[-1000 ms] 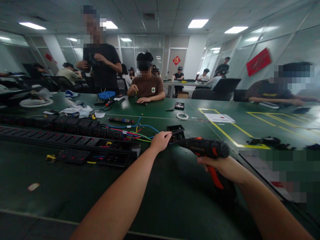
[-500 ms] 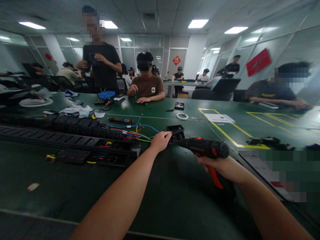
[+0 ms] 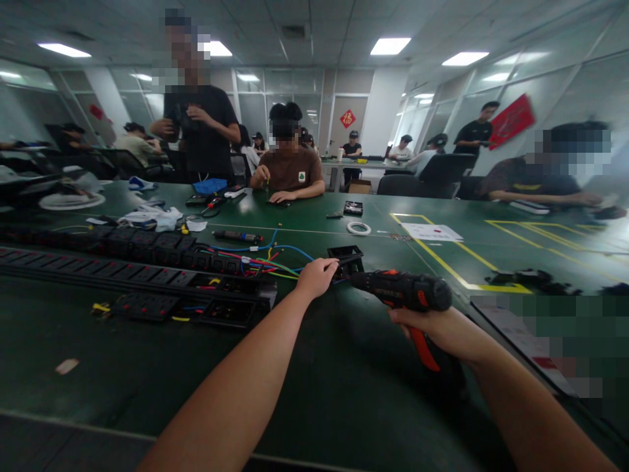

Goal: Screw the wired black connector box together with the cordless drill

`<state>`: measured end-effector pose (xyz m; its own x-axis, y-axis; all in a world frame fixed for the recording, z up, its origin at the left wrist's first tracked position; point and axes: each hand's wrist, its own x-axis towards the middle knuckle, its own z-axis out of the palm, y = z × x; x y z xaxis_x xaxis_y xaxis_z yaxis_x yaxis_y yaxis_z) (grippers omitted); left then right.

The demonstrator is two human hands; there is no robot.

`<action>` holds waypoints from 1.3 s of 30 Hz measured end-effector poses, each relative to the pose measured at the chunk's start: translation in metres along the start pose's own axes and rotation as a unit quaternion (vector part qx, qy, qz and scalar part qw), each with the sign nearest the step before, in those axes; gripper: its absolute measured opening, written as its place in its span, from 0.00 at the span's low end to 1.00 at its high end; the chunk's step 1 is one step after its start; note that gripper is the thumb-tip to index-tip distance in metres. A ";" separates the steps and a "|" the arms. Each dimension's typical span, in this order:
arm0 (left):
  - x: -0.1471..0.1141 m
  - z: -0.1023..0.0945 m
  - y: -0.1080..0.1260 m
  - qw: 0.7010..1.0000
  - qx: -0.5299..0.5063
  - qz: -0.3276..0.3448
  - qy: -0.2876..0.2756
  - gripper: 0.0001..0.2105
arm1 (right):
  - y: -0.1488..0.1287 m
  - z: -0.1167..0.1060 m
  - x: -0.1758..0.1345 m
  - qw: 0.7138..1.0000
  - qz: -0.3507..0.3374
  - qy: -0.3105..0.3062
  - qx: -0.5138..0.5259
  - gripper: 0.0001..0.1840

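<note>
My left hand (image 3: 317, 276) is closed on a small black rectangular frame (image 3: 345, 251) with an opening in it, propped on the green table. Coloured wires (image 3: 275, 262) run from the left to this frame, passing behind my hand. My right hand (image 3: 432, 324) is wrapped round the handle of a black and orange cordless drill (image 3: 403, 288). The drill points left, and its tip is right at the frame's near right side; whether it touches a screw there cannot be made out.
Long black power strips (image 3: 122, 269) with sockets lie at the left. Behind are a roll of white tape (image 3: 358, 228), a black screwdriver-like tool (image 3: 238, 236), a paper sheet (image 3: 431, 232) and yellow tape lines. Across the table a person in brown (image 3: 292, 167) sits working; another stands.
My hands, the drill and the black frame keep practically the same place. In the background at the right, a standing person has moved to the right.
</note>
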<state>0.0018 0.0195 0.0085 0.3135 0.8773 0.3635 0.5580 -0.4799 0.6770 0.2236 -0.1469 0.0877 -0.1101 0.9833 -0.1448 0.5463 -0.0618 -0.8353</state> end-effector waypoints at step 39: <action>0.000 0.001 -0.003 1.000 -0.008 0.009 0.008 0.19 | 0.007 -0.001 0.002 1.000 -0.007 0.003 0.003 0.20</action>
<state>0.0014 0.0207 0.0060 0.3110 0.8682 0.3866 0.5391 -0.4961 0.6806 0.2279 -0.1457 0.0817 -0.1115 0.9852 -0.1300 0.5402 -0.0497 -0.8401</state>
